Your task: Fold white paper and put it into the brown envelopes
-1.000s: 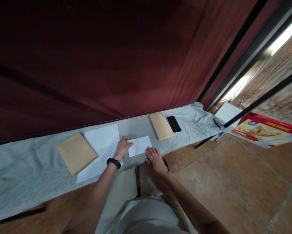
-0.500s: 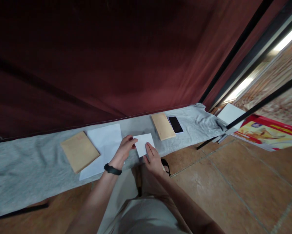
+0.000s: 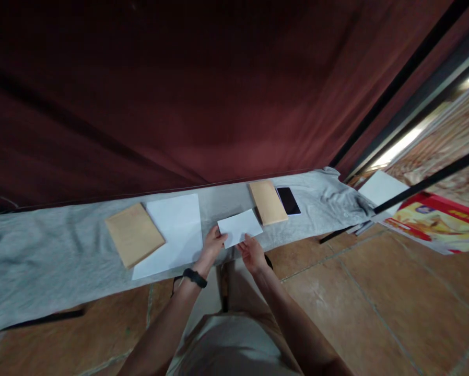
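Note:
Between my two hands is a small white piece of paper (image 3: 240, 226), held above the grey cloth. My left hand (image 3: 212, 244) pinches its left edge, thumb on top. At the paper's lower right edge, my right hand (image 3: 252, 254) grips it with the thumb above and fingers underneath. A black band (image 3: 195, 278) circles my left wrist. Left of my hands lies a larger white sheet (image 3: 179, 230), partly covered by a brown paper envelope or packet (image 3: 135, 235). A second brown envelope or packet (image 3: 268, 202) lies just beyond the paper's right end.
A dark-screened phone (image 3: 288, 201) rests right of the second brown packet. The grey cloth (image 3: 62, 250) covers a long narrow bench before a dark red curtain (image 3: 219, 104). Black metal bars (image 3: 438, 180) and a red-yellow box (image 3: 440, 219) stand at the right.
The white paper now looks wider, its long side running left to right. My right hand has moved from on top of it to its lower right edge. The view has shifted slightly.

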### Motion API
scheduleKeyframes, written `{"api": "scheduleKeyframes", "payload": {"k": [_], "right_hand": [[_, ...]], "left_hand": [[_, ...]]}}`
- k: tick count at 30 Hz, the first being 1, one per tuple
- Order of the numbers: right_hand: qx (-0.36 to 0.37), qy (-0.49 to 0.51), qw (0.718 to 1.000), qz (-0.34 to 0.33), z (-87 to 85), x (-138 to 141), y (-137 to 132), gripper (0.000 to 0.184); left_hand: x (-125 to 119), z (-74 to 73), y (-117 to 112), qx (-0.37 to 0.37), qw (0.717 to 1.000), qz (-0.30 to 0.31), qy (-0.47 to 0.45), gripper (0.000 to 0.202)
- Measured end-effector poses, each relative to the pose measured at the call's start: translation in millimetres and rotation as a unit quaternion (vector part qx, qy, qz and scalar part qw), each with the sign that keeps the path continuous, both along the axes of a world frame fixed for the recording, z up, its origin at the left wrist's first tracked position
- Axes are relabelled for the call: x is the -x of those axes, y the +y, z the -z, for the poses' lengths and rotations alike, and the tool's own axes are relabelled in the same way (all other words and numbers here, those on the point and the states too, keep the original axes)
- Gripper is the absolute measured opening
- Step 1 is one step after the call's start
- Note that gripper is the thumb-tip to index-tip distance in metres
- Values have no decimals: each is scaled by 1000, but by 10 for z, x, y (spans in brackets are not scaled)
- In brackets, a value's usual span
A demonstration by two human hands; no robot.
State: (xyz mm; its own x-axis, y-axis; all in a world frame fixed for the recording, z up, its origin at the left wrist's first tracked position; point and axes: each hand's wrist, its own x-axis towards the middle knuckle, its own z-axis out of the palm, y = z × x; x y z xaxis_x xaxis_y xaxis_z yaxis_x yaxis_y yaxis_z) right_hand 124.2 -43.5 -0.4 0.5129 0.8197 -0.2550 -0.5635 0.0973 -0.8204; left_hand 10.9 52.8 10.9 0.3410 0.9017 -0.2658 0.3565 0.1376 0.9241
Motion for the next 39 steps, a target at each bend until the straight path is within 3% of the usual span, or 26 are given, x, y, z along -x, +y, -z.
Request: {"api": "scheduleKeyframes", "payload": {"k": [7, 9, 11, 12, 14, 17, 19, 21, 25, 30, 33, 39], "right_hand": [[62, -42, 988, -138, 137, -150, -196, 35], [76, -125, 979, -140, 125, -191, -223, 36], [69, -282, 950, -113, 95, -226, -217, 34], [56, -375, 920, -102, 79, -241, -202, 34], [26, -550, 829, -97, 60, -261, -156, 38], [15, -715, 691, -109, 103, -259, -86, 43], [26, -768, 630, -111, 174, -240, -68, 44], [38, -794, 597, -110, 249, -219, -79, 46], [39, -807, 578, -112, 337, -232, -117, 49], [18, -789, 605, -107, 357, -330, 50, 46], [6, -795, 593, -126, 347, -338, 225, 48], [35, -838, 528, -133, 370, -290, 340, 49]], "left_hand": [[5, 100, 245, -63, 994, -25, 89, 50], [8, 75, 262, -80, 990, -27, 109, 53], [4, 32, 256, -94, 987, -20, 132, 55], [-1, 7, 248, -102, 983, -12, 149, 55], [-10, -45, 220, -120, 973, 6, 195, 56], [-11, -89, 127, -146, 956, 14, 253, 57], [8, -75, 8, -192, 945, 7, 265, 54], [45, -22, -161, -281, 924, 11, 259, 47], [130, 151, -544, -394, 872, 129, 259, 45], [191, 319, -749, -442, 825, 170, 308, 66], [212, 347, -738, -451, 814, 175, 320, 77], [266, 349, -805, -437, 819, 174, 327, 76]]}}
